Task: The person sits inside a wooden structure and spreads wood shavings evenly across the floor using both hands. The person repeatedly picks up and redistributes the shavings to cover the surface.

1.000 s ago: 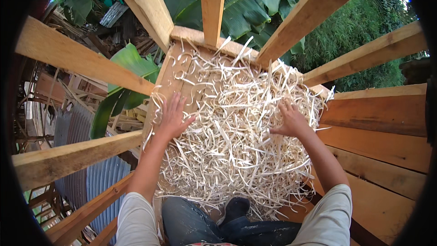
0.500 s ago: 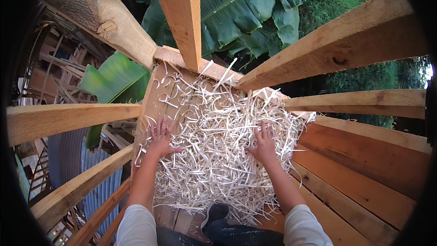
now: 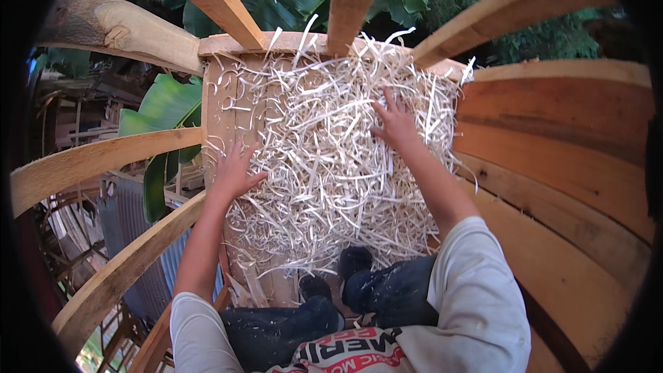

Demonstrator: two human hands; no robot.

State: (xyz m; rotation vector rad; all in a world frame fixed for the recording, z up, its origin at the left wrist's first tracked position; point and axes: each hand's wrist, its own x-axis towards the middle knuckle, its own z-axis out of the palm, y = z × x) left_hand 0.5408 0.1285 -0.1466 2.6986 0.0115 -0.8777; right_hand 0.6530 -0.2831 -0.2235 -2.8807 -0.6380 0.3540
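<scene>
A broad, loose heap of pale wood shavings (image 3: pixel 331 159) covers most of the plank floor (image 3: pixel 224 114) in front of me. My left hand (image 3: pixel 236 171) is at the heap's left edge, fingers spread and thumb pointing right, over bare planks and stray curls. On the upper right of the heap rests my right hand (image 3: pixel 396 123), its fingers apart among the strips. Neither hand grips anything. The fingertips of the right one are partly mixed with the shavings. Both my feet, in dark footwear, are at the near edge of the heap.
Upright wooden slats (image 3: pixel 103 162) rise along the left and far sides. Wide orange-brown boards (image 3: pixel 552 117) wall the right. A thick log (image 3: pixel 131 27) meets the far left corner. Outside are banana leaves (image 3: pixel 162 107) and corrugated metal sheets (image 3: pixel 135 242) below.
My view has shifted, bringing both feet and my shirt front into sight. The right hand has reached farther forward over the shavings; the left stays by the left edge.
</scene>
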